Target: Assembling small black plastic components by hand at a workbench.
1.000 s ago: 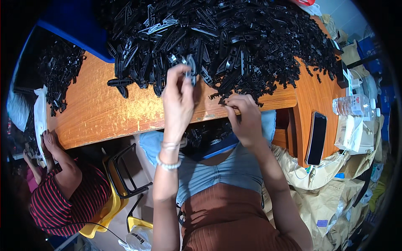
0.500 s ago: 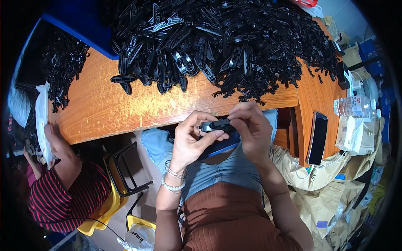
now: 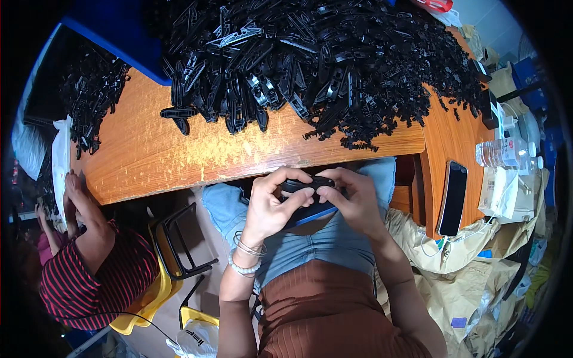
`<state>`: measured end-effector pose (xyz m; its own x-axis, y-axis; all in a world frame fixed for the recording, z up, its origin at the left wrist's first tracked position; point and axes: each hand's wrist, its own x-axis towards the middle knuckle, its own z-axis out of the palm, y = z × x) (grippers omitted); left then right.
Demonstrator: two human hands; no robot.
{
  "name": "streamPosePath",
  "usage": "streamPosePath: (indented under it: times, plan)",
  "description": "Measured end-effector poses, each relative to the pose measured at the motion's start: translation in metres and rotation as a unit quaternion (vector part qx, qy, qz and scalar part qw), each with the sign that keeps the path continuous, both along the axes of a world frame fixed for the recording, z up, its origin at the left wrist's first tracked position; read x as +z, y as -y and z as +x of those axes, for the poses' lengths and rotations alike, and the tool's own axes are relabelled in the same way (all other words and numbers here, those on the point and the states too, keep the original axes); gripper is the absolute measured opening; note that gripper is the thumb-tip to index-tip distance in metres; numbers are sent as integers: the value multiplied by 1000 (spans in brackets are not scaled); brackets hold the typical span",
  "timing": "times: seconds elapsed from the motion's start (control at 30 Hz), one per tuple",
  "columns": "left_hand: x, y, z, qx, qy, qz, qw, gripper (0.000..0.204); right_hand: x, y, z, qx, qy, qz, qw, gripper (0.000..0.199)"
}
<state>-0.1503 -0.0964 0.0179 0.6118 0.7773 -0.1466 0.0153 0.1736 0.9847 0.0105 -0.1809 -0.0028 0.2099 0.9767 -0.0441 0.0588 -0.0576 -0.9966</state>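
Note:
Just off the table's near edge, above my lap, my left hand (image 3: 271,203) and my right hand (image 3: 353,198) both grip one black plastic part (image 3: 296,186). Left fingers and thumb wrap round its left half; the right thumb and fingertips pinch its right end. Much of the part is hidden by the fingers. Something blue and flat (image 3: 310,215) lies on my lap beneath it. Beyond my hands, a big heap of long black plastic parts (image 3: 239,77) covers the far table, with smaller black clip-like pieces (image 3: 394,89) heaped on its right.
The worn wooden table (image 3: 155,161) runs along the front. A blue bin (image 3: 113,36) stands far left. At right are a phone (image 3: 453,198), a plastic bottle (image 3: 504,152) and brown paper (image 3: 441,292). A person in a striped top (image 3: 101,274) sits at left by a yellow chair (image 3: 143,310).
My right fingers, raised over the part before, have come down and closed on its right end. The part has turned in my hands. The person at left has shifted an arm slightly.

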Motion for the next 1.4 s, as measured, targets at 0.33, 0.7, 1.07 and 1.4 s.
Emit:
streamPosePath:
  times: [0.33,0.7,1.07,1.4]
  plan:
    - [2,-52,-2,9,-99,192,976,10,-12,-11,36,-135,372,143,907,12]
    - [6,-113,87,167,-299,554,759,39,-25,-33,27,-163,491,173,838,12]
    - [-6,-67,19,191,92,10,977,11,-1,-22,19,-136,-36,123,982,15]
    - [-9,-6,14,73,5,124,990,28,6,-8,7,-120,-106,117,980,16]
